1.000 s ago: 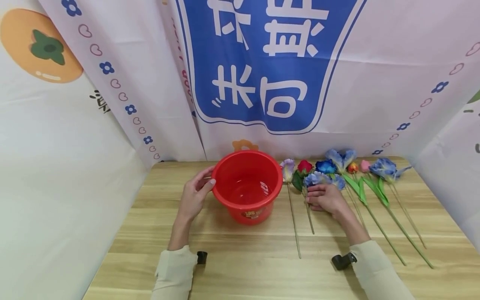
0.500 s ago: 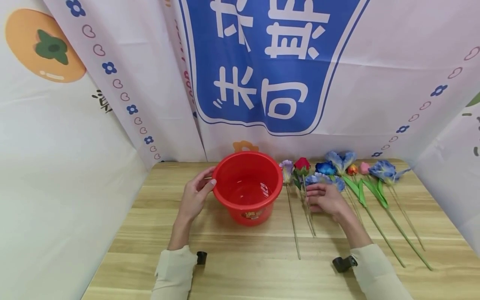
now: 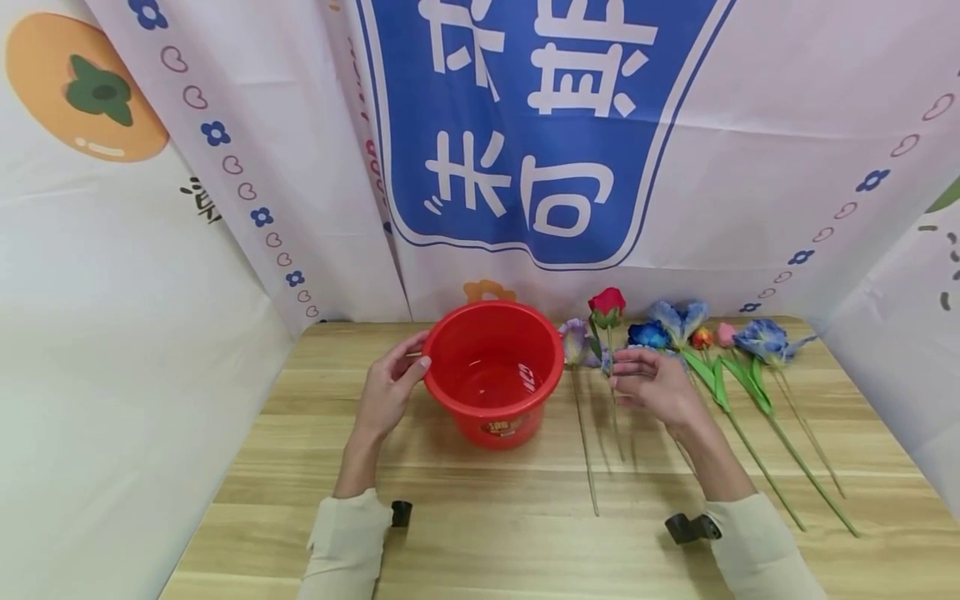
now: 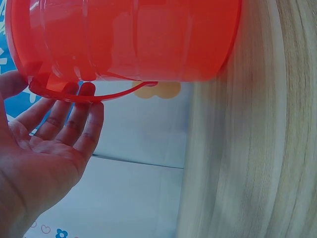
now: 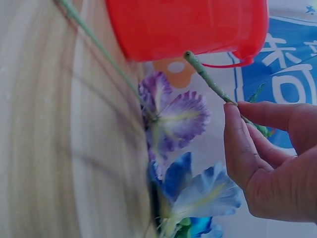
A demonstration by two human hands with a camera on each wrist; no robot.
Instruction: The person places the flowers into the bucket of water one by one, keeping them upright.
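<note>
My left hand [image 3: 388,392] holds the left side of a red plastic bucket [image 3: 498,411], which stands upright on the table. In the left wrist view, the thumb lies at the bucket's rim and the fingers reach under its red handle [image 4: 119,96]. Beside the bucket, my right hand [image 3: 660,392] pinches the stem of an artificial red rose [image 3: 607,302] between thumb and fingertips. The rose's head points up toward the backdrop, its thin stem slanting over the table. In the right wrist view, the cut end of the green stem [image 5: 208,77] points toward the bucket.
A purple iris [image 3: 574,340] lies between bucket and rose. Right of it, along the table's back edge, lie a dark blue flower [image 3: 648,335], pale blue irises [image 3: 768,340], an orange-red tulip [image 3: 702,337] and a pink tulip [image 3: 725,335]. A printed cloth [image 3: 750,192] hangs behind.
The right hand has lifted the red rose from among the other flowers; its head has risen toward the backdrop. The left hand and bucket have stayed in place.
</note>
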